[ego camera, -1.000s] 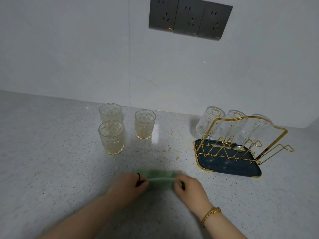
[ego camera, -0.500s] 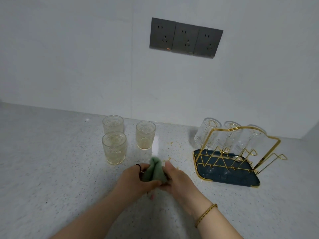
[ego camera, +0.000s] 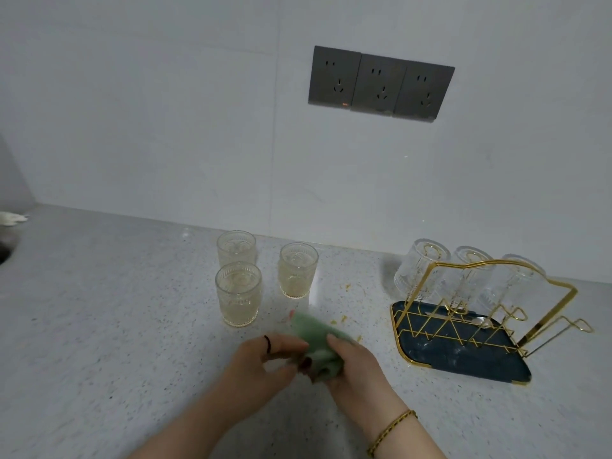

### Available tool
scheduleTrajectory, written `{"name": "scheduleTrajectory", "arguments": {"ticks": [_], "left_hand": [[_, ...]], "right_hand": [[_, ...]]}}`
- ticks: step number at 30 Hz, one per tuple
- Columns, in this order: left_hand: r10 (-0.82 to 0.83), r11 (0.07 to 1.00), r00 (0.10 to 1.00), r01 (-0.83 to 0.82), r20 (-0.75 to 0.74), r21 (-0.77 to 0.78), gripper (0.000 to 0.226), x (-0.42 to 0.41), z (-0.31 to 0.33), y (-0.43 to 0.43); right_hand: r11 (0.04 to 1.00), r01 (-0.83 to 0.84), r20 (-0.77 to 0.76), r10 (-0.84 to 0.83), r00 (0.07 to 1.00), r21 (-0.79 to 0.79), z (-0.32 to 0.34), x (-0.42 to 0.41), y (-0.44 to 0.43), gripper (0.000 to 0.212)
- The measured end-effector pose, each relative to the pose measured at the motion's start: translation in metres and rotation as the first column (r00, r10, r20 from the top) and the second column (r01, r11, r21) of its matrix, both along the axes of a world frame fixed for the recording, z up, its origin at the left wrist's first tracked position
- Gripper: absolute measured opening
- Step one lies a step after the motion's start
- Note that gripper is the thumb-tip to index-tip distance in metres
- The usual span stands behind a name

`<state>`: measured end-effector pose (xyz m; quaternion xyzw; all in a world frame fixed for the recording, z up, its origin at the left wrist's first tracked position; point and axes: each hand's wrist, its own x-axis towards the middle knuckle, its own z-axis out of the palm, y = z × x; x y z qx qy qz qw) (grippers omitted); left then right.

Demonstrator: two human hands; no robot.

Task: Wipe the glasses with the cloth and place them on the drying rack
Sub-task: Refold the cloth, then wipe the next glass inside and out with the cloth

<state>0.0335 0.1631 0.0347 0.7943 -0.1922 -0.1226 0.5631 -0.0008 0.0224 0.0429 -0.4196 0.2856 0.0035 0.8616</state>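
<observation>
A green cloth (ego camera: pixel 316 342) is bunched between my left hand (ego camera: pixel 268 359) and my right hand (ego camera: pixel 356 366), just above the counter. Both hands grip it. Behind them three ribbed glasses stand upright: a near one (ego camera: pixel 238 294), a far left one (ego camera: pixel 236 248) and a right one (ego camera: pixel 298 270), all smeared yellowish. At the right stands the gold wire drying rack (ego camera: pixel 463 313) on a dark tray (ego camera: pixel 463 359). Three clear glasses hang upside down on its back pegs, the leftmost (ego camera: pixel 419 270) nearest the wall.
Yellow crumbs (ego camera: pixel 346 288) are scattered on the speckled counter between the glasses and the rack. Three dark wall sockets (ego camera: pixel 381 84) sit above. A sink edge (ego camera: pixel 5 250) shows at the far left. The rack's front pegs (ego camera: pixel 516 314) hold nothing.
The cloth went from stretched flat between both hands to bunched up, and now is being turned over in my hands. The camera has tilted upward, showing more wall.
</observation>
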Motion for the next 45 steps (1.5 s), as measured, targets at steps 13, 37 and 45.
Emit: {"name": "scheduleTrajectory", "arguments": {"ticks": [13,37,45], "left_hand": [[0.511,0.86,0.852,-0.506,-0.114,0.067,0.113,0.1,-0.06,0.011],[0.085,0.736,0.749,-0.492,-0.657,-0.466,0.025,0.062,-0.017,-0.002],[-0.176,0.72,0.856,-0.226,-0.487,-0.656,0.038,0.02,0.009,-0.021]], "right_hand": [[0.984,0.108,0.121,-0.126,0.985,0.144,-0.005,0.019,-0.016,0.025],[0.98,0.176,0.282,-0.144,0.948,-0.093,0.017,0.017,-0.003,0.028],[0.5,0.143,0.397,0.449,0.8,-0.854,0.033,-0.001,0.014,0.06]]}}
